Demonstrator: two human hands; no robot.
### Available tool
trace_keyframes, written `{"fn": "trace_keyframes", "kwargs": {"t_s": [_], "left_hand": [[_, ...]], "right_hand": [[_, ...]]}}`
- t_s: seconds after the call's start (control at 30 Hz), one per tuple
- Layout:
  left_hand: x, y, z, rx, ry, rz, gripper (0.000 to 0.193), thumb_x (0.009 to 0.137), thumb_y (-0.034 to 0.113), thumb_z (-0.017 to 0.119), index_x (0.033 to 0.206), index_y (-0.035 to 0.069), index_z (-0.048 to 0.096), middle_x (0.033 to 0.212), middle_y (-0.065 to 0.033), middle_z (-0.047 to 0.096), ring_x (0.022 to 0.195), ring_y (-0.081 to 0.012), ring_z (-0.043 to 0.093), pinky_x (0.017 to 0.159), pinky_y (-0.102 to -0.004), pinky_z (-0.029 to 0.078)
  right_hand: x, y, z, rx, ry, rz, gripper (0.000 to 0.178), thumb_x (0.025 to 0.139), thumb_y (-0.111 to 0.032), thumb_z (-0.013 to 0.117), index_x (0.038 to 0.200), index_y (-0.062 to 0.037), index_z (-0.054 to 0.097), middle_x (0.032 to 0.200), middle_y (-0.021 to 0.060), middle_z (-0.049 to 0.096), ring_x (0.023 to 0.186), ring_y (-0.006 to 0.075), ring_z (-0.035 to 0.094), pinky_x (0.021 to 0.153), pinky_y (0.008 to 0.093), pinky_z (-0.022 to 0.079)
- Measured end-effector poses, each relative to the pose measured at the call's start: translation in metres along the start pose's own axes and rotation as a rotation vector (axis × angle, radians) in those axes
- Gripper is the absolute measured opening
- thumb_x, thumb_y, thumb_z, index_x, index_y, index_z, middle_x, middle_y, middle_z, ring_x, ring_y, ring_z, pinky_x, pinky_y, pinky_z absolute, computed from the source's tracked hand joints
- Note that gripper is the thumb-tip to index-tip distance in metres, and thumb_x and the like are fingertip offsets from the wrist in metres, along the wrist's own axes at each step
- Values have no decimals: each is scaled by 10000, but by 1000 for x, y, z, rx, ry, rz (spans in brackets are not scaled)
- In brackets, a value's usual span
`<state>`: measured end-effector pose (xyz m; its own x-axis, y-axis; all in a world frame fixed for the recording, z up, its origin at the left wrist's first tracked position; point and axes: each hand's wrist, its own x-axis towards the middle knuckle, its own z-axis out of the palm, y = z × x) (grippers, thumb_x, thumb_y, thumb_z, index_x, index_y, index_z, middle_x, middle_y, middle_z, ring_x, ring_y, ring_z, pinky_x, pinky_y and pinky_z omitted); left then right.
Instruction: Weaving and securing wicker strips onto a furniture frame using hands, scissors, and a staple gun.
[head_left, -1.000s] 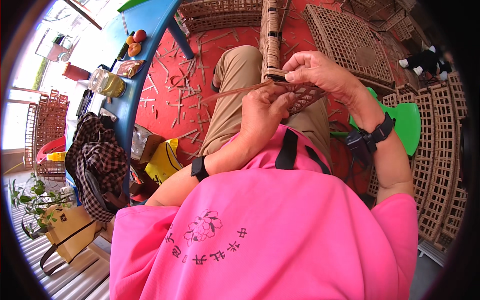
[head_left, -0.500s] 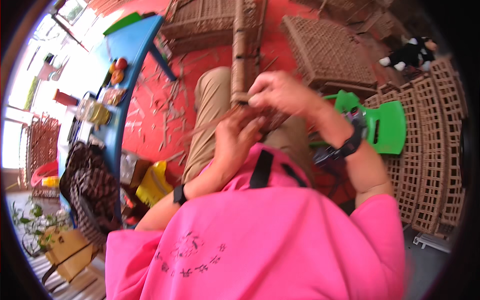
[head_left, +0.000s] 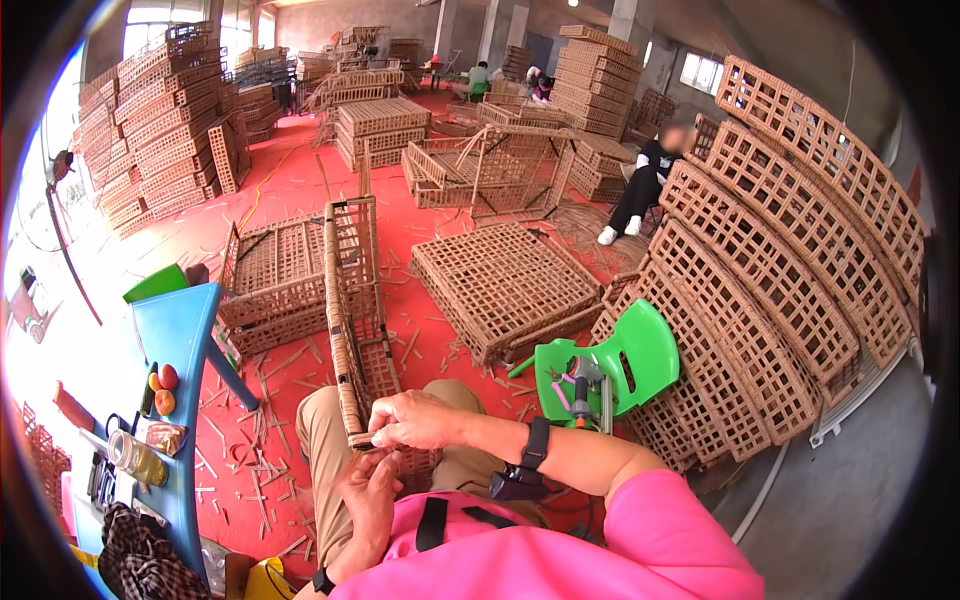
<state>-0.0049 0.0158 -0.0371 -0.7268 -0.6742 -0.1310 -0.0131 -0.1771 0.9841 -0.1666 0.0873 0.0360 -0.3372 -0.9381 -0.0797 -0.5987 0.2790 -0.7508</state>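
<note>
My right hand point(head_left: 415, 420) is closed, its thumb and bent fingers gripping the near corner of the frame point(head_left: 345, 360). That frame is woven and narrow on its upper edge; it runs straight away from my fingers, standing between my knees. My left hand point(head_left: 370, 495) sits just below and left of the right one, fingers curled under the same corner, fingertips close to the right thumb. I can't tell whether it pinches a strip or only touches the weave.

A watch point(head_left: 536, 443) circles my right wrist. To the right of that hand is a green chair point(head_left: 648, 360) with a tool point(head_left: 583, 388) on its seat. Farther right, a row of woven panels point(head_left: 770, 260) leans at a slant. Beyond my right hand, another panel point(head_left: 510, 285) lies flat on the red floor point(head_left: 410, 345), and past it a person point(head_left: 648, 180) in dark clothes sits.

Well left of my hands stands the blue table point(head_left: 190, 315), with fruit point(head_left: 164, 378) and a jar point(head_left: 138, 460) on it, and a checked cloth point(head_left: 145, 565) at its near end. Loose strips point(head_left: 262, 490) litter the floor between the table and my left knee point(head_left: 322, 430).
</note>
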Motion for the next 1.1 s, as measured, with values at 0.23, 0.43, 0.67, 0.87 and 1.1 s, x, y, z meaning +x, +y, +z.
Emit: {"fn": "trace_keyframes", "kwargs": {"t_s": [0.23, 0.43, 0.67, 0.87, 1.1], "left_hand": [[-4, 10, 1, -24, -12, -46, 155, 866, 151, 738, 872, -3, 718, 649, -4, 611, 517, -70, 511, 486, -229, 398], [-5, 20, -1, -15, -10, -36, 233, 871, 224, 721, 820, -2, 694, 641, 0, 591, 526, -77, 500, 490, -248, 392], [-4, 30, -8, -25, -154, -170, 252, 961, 295, 650, 774, 134, 597, 708, 77, 490, 616, -32, 404, 534, -230, 298], [-9, 15, -15, 16, -193, 93, 277, 1005, 272, 629, 913, 10, 636, 803, -1, 635, 734, -85, 585, 656, -241, 470], [-6, -11, -12, -342, -270, 166, 194, 1014, 55, 537, 1187, -21, 579, 1095, -118, 654, 946, -181, 676, 830, -295, 550]], "right_hand": [[-6, -1, 5, -74, 53, -38, 280, 825, -281, 693, 942, -26, 681, 874, 207, 706, 858, 386, 692, 790, 474, 520], [-1, 1, 2, -68, 48, -121, 263, 869, -283, 694, 974, -41, 680, 829, 173, 708, 798, 344, 701, 729, 439, 531], [5, 8, -10, -22, -44, -127, 252, 860, -263, 710, 1004, -60, 751, 923, 115, 735, 881, 233, 712, 809, 355, 548], [12, 16, -2, 346, -176, 97, 259, 913, -214, 681, 1041, 10, 701, 921, 49, 703, 879, 123, 630, 791, 305, 517], [10, 10, -3, 284, -158, 79, 284, 931, -230, 661, 1066, 18, 686, 947, 50, 690, 901, 122, 608, 817, 302, 494]]}}
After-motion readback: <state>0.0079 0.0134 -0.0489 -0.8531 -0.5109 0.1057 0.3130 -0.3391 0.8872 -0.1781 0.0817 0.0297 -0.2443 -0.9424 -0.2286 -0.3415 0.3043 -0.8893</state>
